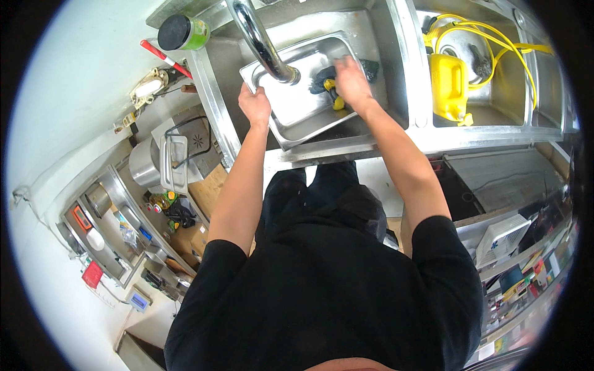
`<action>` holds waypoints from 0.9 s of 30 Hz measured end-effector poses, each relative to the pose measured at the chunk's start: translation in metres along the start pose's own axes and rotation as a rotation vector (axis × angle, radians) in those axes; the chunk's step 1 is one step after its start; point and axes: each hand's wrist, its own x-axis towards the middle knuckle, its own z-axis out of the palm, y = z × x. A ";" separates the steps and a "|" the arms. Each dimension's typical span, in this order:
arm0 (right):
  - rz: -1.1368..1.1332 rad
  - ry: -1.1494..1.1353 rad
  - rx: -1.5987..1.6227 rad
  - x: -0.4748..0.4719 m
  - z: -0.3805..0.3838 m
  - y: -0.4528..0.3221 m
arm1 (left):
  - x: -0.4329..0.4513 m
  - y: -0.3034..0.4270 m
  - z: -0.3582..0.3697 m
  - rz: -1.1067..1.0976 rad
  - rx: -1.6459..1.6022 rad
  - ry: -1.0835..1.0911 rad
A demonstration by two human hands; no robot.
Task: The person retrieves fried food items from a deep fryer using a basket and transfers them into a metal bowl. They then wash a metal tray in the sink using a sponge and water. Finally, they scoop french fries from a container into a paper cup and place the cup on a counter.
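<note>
A rectangular stainless steel pan (pixel 291 111) sits tilted in the sink basin (pixel 390 92), under a chrome faucet (pixel 260 44). My left hand (pixel 255 106) grips the pan's left rim, thumb over the edge. Motion blurs my right hand (pixel 351 83), which is over the pan's right side; whether it holds anything is unclear. Beside its fingers, inside the pan, lies a crumpled dark item with yellow parts (pixel 330 84), perhaps a glove. A dark green object (pixel 370 69) shows just beyond the pan's right rim, partly hidden by that hand.
The neighbouring basin holds a yellow plastic jug (pixel 449 86), a coiled yellow hose (pixel 493 28) and a dark scrubber (pixel 481 62). A black-lidded green jar (pixel 197 35) stands at the sink's left corner, near a red-and-white stick (pixel 164 58).
</note>
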 end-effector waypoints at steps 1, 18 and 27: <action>0.027 -0.188 0.015 0.012 0.021 -0.002 | 0.002 -0.002 0.002 0.010 -0.015 -0.007; 0.478 -0.186 1.869 0.077 0.128 -0.132 | 0.042 -0.036 0.030 -0.011 -0.084 -0.085; -0.563 0.181 0.519 0.055 0.000 -0.136 | -0.010 -0.014 0.018 -0.009 0.117 -0.153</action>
